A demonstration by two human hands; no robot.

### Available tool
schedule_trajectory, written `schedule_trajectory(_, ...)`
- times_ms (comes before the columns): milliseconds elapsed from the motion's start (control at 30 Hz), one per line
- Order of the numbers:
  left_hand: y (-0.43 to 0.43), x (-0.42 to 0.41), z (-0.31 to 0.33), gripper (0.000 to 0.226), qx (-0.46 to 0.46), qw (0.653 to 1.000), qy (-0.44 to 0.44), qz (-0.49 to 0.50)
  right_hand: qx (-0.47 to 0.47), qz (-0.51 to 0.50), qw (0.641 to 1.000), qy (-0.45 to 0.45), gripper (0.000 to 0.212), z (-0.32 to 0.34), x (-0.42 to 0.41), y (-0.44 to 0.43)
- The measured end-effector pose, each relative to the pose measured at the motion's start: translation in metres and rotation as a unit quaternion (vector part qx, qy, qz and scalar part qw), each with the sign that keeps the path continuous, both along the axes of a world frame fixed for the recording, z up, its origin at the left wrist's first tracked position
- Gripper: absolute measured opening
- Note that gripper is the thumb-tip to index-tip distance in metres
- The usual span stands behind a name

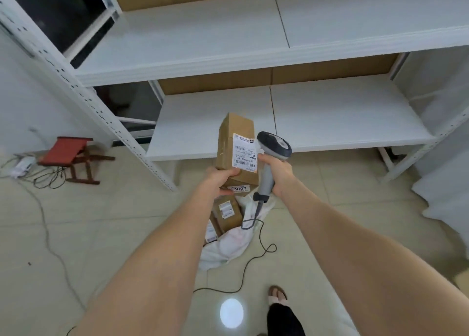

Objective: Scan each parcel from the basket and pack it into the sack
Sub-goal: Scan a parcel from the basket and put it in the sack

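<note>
My left hand (pixel 220 180) grips the near end of a long brown cardboard parcel (pixel 234 132) and holds it up, its white shipping label facing right. My right hand (pixel 276 174) grips the handle of a grey barcode scanner (pixel 274 145), whose head sits right beside the label. Below them on the floor lies a white sack (pixel 228 249), open, with other labelled cardboard parcels (pixel 227 215) inside it. The scanner's dark cable (pixel 253 262) trails down across the sack to the floor. No basket is in view.
A white metal shelving rack (pixel 228 122) stands just ahead, its slanted post (pixel 106 117) to the left. A small red stool (pixel 68 155) and loose cables lie on the tiled floor at far left. A sandalled foot (pixel 278 295) is at the bottom.
</note>
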State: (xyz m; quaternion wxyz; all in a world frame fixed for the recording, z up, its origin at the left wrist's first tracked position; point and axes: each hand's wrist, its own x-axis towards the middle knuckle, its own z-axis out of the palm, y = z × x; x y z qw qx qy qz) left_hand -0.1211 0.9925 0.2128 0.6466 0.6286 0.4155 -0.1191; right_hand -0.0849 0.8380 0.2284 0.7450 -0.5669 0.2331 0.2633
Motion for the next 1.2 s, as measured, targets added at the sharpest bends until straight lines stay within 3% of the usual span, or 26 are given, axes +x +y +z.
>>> schedule_trajectory(133, 0.029, 0.012, -0.054, 0.039, -0.012, 0.999, 0.040, 0.004, -0.002, 0.040, 0.999, 0.024, 0.024, -0.057, 0.023, 0.033)
schedule_trajectory(267, 0.055, 0.019, -0.121, 0.046, -0.007, 0.994, 0.106, 0.000, -0.028, 0.079, 0.995, 0.057, 0.033, -0.125, 0.041, 0.062)
schedule_trajectory(433, 0.079, 0.011, -0.220, 0.057, -0.010, 0.984, 0.173, 0.032, -0.051, 0.116, 0.988, 0.092, 0.012, -0.223, 0.054, 0.093)
schedule_trajectory(667, 0.125, -0.016, -0.369, 0.051, -0.064, 0.962, 0.222, 0.148, -0.081, 0.155, 0.976, 0.126, 0.046, -0.382, 0.051, 0.143)
schedule_trajectory(867, 0.178, -0.017, -0.481, 0.035, -0.056, 0.948, 0.210, 0.231, -0.098, 0.157, 0.975, 0.119, 0.047, -0.495, 0.057, 0.188)
schedule_trajectory(1000, 0.219, -0.002, -0.531, 0.042, -0.090, 0.945, 0.160, 0.270, -0.104, 0.161, 0.977, 0.092, 0.056, -0.553, 0.070, 0.212)
schedule_trajectory(1100, 0.248, 0.015, -0.557, 0.041, -0.095, 0.953, 0.111, 0.266, -0.103, 0.174, 0.976, 0.078, 0.059, -0.583, 0.082, 0.228)
schedule_trajectory(1200, 0.256, 0.023, -0.586, 0.038, -0.031, 0.973, 0.105, 0.203, -0.112, 0.174, 0.976, 0.065, 0.059, -0.605, 0.094, 0.238)
